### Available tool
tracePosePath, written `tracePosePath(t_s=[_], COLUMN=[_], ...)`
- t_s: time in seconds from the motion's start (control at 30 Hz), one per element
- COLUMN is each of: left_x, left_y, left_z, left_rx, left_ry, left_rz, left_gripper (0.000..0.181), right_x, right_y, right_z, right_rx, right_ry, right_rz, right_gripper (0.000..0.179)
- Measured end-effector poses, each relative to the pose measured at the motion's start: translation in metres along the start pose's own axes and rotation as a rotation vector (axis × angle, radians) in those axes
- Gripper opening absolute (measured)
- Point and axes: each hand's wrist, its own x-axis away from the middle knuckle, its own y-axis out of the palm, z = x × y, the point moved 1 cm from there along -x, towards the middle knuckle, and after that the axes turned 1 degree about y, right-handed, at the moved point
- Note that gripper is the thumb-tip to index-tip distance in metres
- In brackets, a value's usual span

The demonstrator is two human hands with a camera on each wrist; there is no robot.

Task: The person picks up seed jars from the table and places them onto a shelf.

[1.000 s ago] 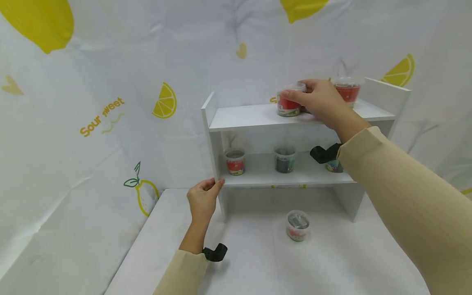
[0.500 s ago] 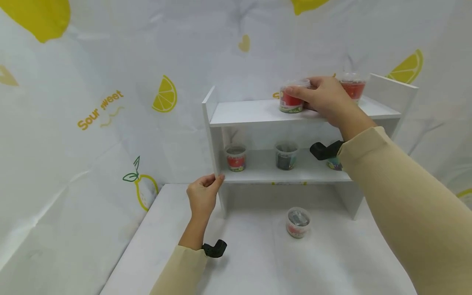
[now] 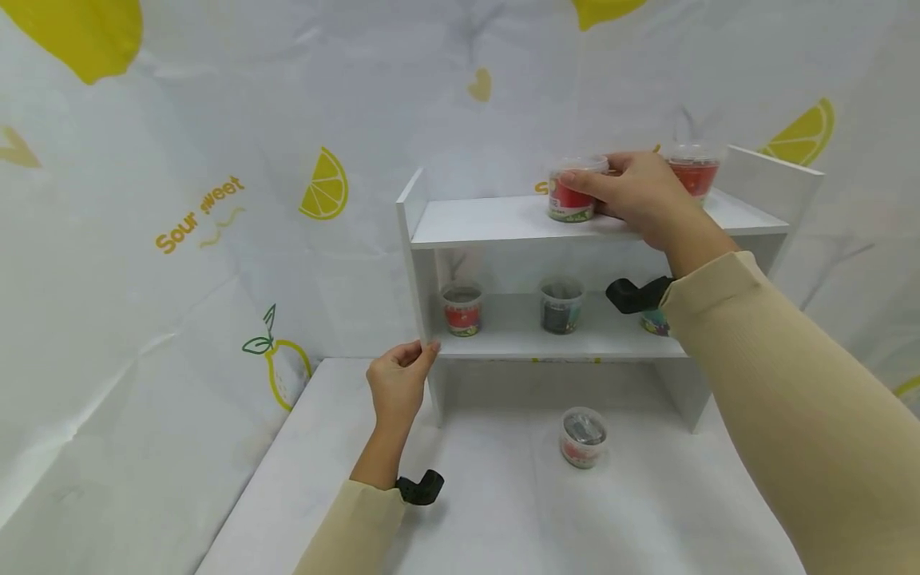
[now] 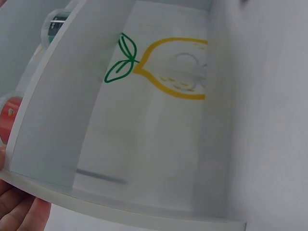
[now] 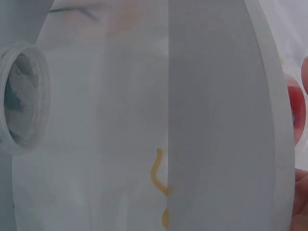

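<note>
On the top board of a white shelf unit [image 3: 481,217], my right hand [image 3: 643,192] grips a clear plastic cup [image 3: 570,200] with a red and green label, fingers round its right side. The cup stands upright, left of a second red cup [image 3: 693,172] with a clear lid, which is partly behind the hand. My left hand [image 3: 398,383] pinches the front edge of the unit's left side panel, level with the middle board. In the left wrist view its fingers [image 4: 21,214] show at that edge. The right wrist view catches only a sliver of the held cup [image 5: 295,108].
The middle board bears a red-labelled cup [image 3: 462,311], a dark cup [image 3: 559,307] and a blue-green cup [image 3: 654,322] partly hidden by the right wrist's camera. Below, one more cup [image 3: 584,439] stands on the white table [image 3: 489,511]. A lemon-print sheet [image 3: 237,120] hangs behind.
The head view has shifted slightly. Both hands keep their hold, and the gripped cup stays at about the same spot over the top board.
</note>
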Motion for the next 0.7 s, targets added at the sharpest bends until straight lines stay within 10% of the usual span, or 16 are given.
tracePosePath(t_s=[0.17, 0.4, 0.7], left_x=[0.002, -0.001, 0.003], left_y=[-0.001, -0.005, -0.003], left_z=[0.001, 0.007, 0.006], left_rx=[0.016, -0.001, -0.010], left_ry=[0.008, 0.031, 0.033], left_rz=[0.000, 0.008, -0.003], left_gripper=[0.030, 0.029, 0.029], right_x=[0.001, 0.006, 0.026], right_y=[0.002, 0.001, 0.001], right_z=[0.000, -0.003, 0.008], right_rx=[0.079, 0.129, -0.073], right_ry=[-0.009, 0.006, -0.142], right_rz=[0.044, 0.093, 0.275], right_gripper=[0.083, 0.113, 0.095])
